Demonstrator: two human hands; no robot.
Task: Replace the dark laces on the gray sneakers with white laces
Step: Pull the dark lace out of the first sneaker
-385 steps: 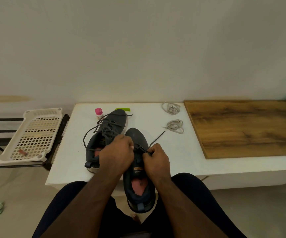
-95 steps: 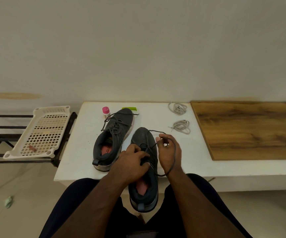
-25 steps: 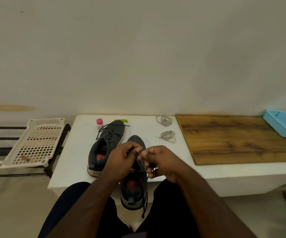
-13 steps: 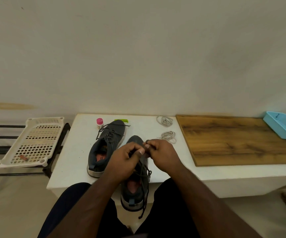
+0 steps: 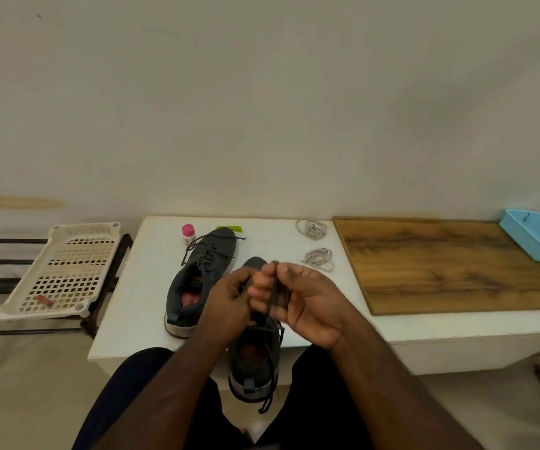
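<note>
Two gray sneakers sit on the white table. The left sneaker is still laced with a dark lace. The right sneaker overhangs the table's front edge, between my knees. My right hand is raised above it and pinches the dark lace, which runs through my fingers and hangs down past the heel. My left hand is curled beside it over the shoe's tongue and seems to hold the lace too. Two coiled white laces lie behind.
A wooden board covers the table's right part, with a light blue tray at its far end. A pink-capped bottle and a green object stand at the back. A cream perforated tray rests on a black rack to the left.
My right hand has lifted and turned palm-up, drawing the dark lace up out of the right sneaker. The loose lace end now hangs lower past the heel.
</note>
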